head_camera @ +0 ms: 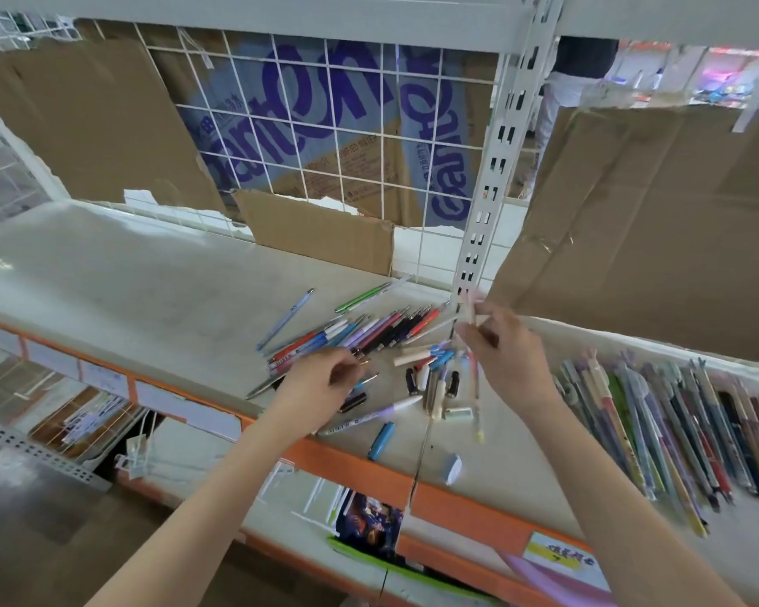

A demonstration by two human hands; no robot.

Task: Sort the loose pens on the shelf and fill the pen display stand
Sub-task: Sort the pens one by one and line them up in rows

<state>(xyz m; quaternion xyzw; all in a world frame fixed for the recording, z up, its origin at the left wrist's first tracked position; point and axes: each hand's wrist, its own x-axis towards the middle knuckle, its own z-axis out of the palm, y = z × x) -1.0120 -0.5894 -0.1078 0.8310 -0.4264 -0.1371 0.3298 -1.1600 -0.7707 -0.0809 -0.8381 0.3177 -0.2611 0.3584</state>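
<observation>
Loose pens lie on the pale shelf (150,273). A sorted row of pens (360,332) runs diagonally at the middle, with a jumble of pens and caps (439,378) in front of it. My left hand (321,383) rests over the row's near end, its fingers curled onto a dark pen (360,381). My right hand (500,343) is raised above the jumble and pinches a thin pale pen (472,306) between fingertips. A dense layer of wrapped pens (658,427) fills the shelf at the right. No pen display stand is in view.
A blue pen (285,319) and a green pen (367,295) lie apart behind the row. A blue cap (380,440) and a pale eraser (452,468) sit near the orange front edge (351,466). Cardboard (321,232) and a wire grid (325,124) back the shelf; a slotted upright (491,177) stands at the middle.
</observation>
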